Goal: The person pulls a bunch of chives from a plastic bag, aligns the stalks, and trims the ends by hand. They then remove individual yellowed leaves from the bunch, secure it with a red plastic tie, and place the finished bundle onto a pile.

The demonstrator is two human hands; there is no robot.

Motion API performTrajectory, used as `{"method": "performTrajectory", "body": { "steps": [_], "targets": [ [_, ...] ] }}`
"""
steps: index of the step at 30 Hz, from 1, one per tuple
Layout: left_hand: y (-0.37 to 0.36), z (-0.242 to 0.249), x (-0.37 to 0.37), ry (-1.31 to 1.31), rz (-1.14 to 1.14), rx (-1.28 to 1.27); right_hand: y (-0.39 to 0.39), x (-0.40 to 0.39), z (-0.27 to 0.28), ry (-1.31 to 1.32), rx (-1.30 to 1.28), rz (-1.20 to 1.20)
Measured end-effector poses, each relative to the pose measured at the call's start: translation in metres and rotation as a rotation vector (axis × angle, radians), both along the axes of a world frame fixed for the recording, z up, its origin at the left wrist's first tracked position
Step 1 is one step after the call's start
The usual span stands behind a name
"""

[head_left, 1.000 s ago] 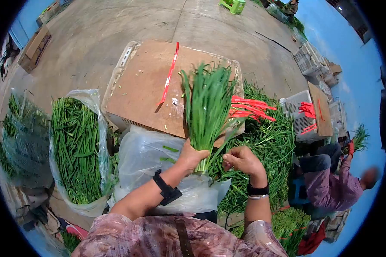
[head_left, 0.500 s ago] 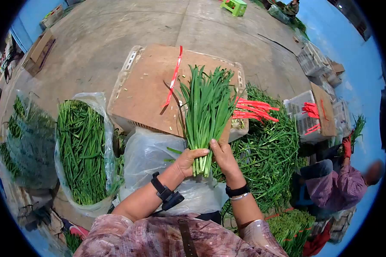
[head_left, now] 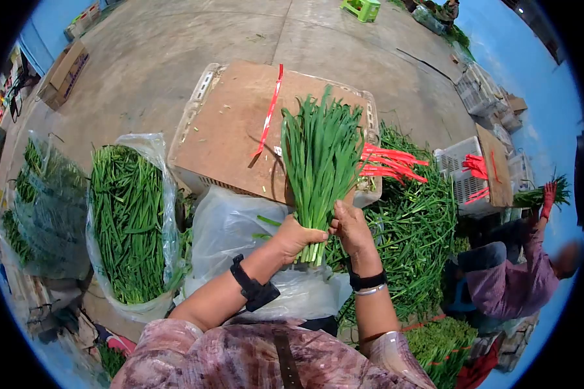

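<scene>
A bunch of long green leafy stalks (head_left: pixel 321 152) stands in my left hand (head_left: pixel 298 237), which is wrapped round its pale lower stems. Close against the right side of the stems is my right hand (head_left: pixel 352 228), its fingers curled in; what they pinch, if anything, is too small to make out. The leaves lie over a brown board (head_left: pixel 224 129) on a crate. One red strip (head_left: pixel 270 113) lies on the board, left of the leaves. More red strips (head_left: pixel 396 162) hang over the board's right edge. Clear plastic (head_left: pixel 224 227) covers the area by my left forearm.
Loose greens (head_left: pixel 412 240) are heaped at the right. Two plastic bags of greens (head_left: pixel 130 220) stand at the left. A person (head_left: pixel 516 279) in a red glove sits at the far right by a white crate (head_left: pixel 457 175). A green stool (head_left: pixel 361 9) stands at the back.
My left hand has closed further round the stems, and my right hand's fingers have curled in. The bunch looks more upright. The person at the right has raised a gloved hand beside some greens.
</scene>
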State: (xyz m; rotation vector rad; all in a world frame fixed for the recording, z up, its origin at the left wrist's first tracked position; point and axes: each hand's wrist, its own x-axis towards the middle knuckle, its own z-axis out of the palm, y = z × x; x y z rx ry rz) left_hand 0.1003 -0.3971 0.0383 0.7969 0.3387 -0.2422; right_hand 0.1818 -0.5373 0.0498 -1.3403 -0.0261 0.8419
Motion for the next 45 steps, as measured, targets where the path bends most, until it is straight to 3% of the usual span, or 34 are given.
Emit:
{"method": "performTrajectory", "body": {
  "steps": [1, 4, 5, 8, 9, 10, 12, 13, 15, 17, 21, 25, 28, 29, 33, 36, 40, 44, 45],
  "targets": [
    [-0.002, 0.012, 0.000, -0.006, 0.049, 0.074, 0.001, -0.001, -0.003, -0.021, 0.063, -0.046],
    [-0.005, 0.044, 0.005, -0.147, 0.157, 0.713, 0.011, -0.008, -0.003, -0.120, 0.272, -0.123],
    [0.000, 0.018, 0.012, -0.430, 0.096, 1.168, 0.024, -0.012, 0.000, -0.193, 0.288, -0.162],
    [0.002, 0.009, 0.024, -0.451, 0.284, 1.372, 0.045, -0.009, 0.013, -0.243, 0.282, -0.249],
    [0.005, 0.023, 0.023, -0.195, 0.092, 1.323, 0.054, -0.007, 0.011, -0.266, 0.285, -0.284],
    [0.010, 0.031, 0.026, -0.152, -0.042, 1.333, 0.062, -0.007, 0.013, -0.286, 0.285, -0.318],
    [0.025, 0.039, 0.028, -0.059, -0.312, 1.342, 0.064, -0.009, 0.011, -0.075, 0.321, -0.345],
    [0.032, 0.015, 0.025, -0.384, -0.188, 1.301, 0.061, -0.002, -0.014, 0.051, 0.416, -0.321],
    [0.040, 0.020, 0.024, -0.440, -0.249, 1.090, 0.054, 0.002, -0.042, 0.281, 0.554, -0.251],
    [0.045, 0.030, 0.016, -0.458, -0.344, 0.961, 0.045, -0.007, -0.049, 0.321, 0.636, -0.230],
    [0.042, 0.036, 0.005, -0.165, -0.249, 0.584, 0.034, -0.002, -0.060, 0.311, 0.776, -0.085],
    [0.030, 0.030, -0.006, 0.185, 0.102, 0.333, 0.028, 0.001, -0.060, 0.291, 0.817, -0.007],
    [0.027, -0.014, -0.012, 0.179, 0.100, 0.306, 0.028, -0.002, -0.063, 0.269, 0.814, -0.025],
    [0.032, -0.023, -0.015, 0.128, -0.016, 0.305, 0.029, -0.003, -0.064, 0.246, 0.799, -0.050],
    [0.034, -0.007, -0.009, 0.202, -0.243, -0.048, 0.034, -0.004, -0.065, 0.245, 0.816, -0.014],
    [0.036, -0.010, -0.002, 0.088, -0.408, -0.068, 0.036, 0.001, -0.074, 0.220, 0.833, 0.125],
    [0.038, 0.008, 0.001, -0.023, -0.454, 0.163, 0.037, 0.000, -0.069, 0.163, 0.762, 0.145],
    [0.033, 0.002, -0.002, -0.147, -0.299, 0.152, 0.043, -0.001, -0.050, 0.057, 0.778, 0.165],
    [0.030, -0.003, -0.004, -0.070, -0.296, 0.056, 0.043, 0.000, -0.050, 0.074, 0.757, 0.169]
  ]
}}
